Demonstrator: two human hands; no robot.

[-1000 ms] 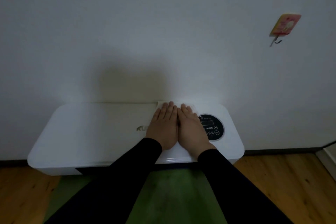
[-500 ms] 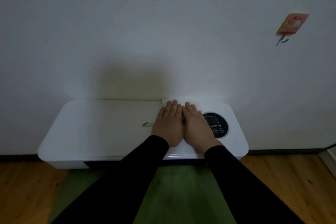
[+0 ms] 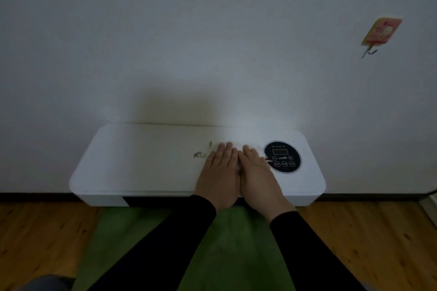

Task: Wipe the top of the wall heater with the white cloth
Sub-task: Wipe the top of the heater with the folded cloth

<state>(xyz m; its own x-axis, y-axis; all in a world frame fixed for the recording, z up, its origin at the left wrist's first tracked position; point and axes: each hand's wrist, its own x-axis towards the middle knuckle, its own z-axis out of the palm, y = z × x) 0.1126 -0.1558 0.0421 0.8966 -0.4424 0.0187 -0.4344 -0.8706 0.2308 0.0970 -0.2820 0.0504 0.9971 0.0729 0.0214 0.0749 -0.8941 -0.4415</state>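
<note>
The white wall heater (image 3: 142, 160) is mounted low on the wall, just above the floor. My left hand (image 3: 220, 177) and my right hand (image 3: 257, 179) lie flat side by side on its front face, right of the middle. Both press down on the white cloth (image 3: 237, 146), of which only thin strips show past my fingertips and between my hands. The rest of the cloth is hidden under my palms. My right hand's outer edge sits next to the round black control panel (image 3: 282, 157). I wear black sleeves.
A pink and yellow wall hook (image 3: 380, 30) hangs high on the right of the white wall. A green mat (image 3: 189, 231) lies on the wooden floor (image 3: 354, 243) below the heater. A dark baseboard runs along the wall.
Both hands have slid the cloth from the heater's top edge by the wall down onto the middle of its front face. The view has shifted, so the heater sits further right.
</note>
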